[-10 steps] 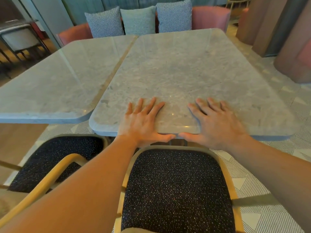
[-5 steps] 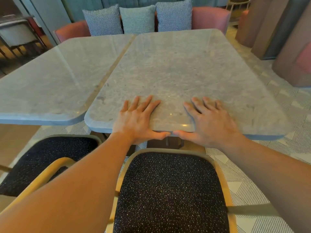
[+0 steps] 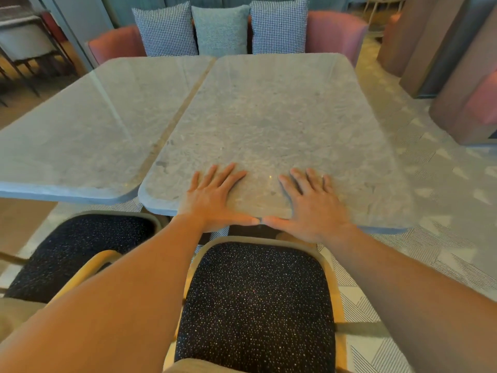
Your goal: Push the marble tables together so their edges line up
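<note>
Two marble tabletops, left point(image 3: 88, 130) and right point(image 3: 274, 125); two hands, left point(image 3: 212, 195) and right point(image 3: 312, 205); two speckled chair seats point(image 3: 255, 305) point(image 3: 78, 251); three cushions point(image 3: 166, 30) point(image 3: 220, 29) point(image 3: 278, 25).

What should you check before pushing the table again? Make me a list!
1. Left hand flat on right table: ok.
2. Right hand flat beside it: ok.
3. Tabletops bare: ok.
4. Near edges level with left table: not ok, the right table sticks out nearer.
5. Gap closed: not ok, a thin strip shows.
6. Table legs free of the chair: cannot tell, hidden underneath.
</note>
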`<state>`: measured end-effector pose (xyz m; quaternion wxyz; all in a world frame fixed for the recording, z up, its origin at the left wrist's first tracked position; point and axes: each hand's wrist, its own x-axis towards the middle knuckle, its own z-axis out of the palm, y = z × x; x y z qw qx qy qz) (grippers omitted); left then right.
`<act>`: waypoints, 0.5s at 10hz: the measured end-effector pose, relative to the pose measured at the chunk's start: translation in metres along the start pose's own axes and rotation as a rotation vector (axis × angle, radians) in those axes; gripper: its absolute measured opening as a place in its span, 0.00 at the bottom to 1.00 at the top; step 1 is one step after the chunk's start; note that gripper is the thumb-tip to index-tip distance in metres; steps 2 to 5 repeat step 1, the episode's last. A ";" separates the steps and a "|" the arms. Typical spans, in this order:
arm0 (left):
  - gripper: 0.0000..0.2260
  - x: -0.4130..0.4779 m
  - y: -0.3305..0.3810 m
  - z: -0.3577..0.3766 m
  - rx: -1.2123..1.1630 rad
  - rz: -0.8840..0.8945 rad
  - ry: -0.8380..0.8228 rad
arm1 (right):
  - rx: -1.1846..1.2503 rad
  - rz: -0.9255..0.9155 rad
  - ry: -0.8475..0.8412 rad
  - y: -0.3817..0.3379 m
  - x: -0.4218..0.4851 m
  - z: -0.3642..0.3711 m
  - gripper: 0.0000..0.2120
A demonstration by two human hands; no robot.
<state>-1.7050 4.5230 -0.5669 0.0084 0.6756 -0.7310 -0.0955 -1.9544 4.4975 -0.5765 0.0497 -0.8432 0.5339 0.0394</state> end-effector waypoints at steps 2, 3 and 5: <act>0.43 -0.020 0.033 -0.039 -0.352 -0.041 0.031 | 0.306 0.045 -0.021 0.011 -0.028 -0.041 0.55; 0.43 -0.020 0.033 -0.039 -0.352 -0.041 0.031 | 0.306 0.045 -0.021 0.011 -0.028 -0.041 0.55; 0.43 -0.020 0.033 -0.039 -0.352 -0.041 0.031 | 0.306 0.045 -0.021 0.011 -0.028 -0.041 0.55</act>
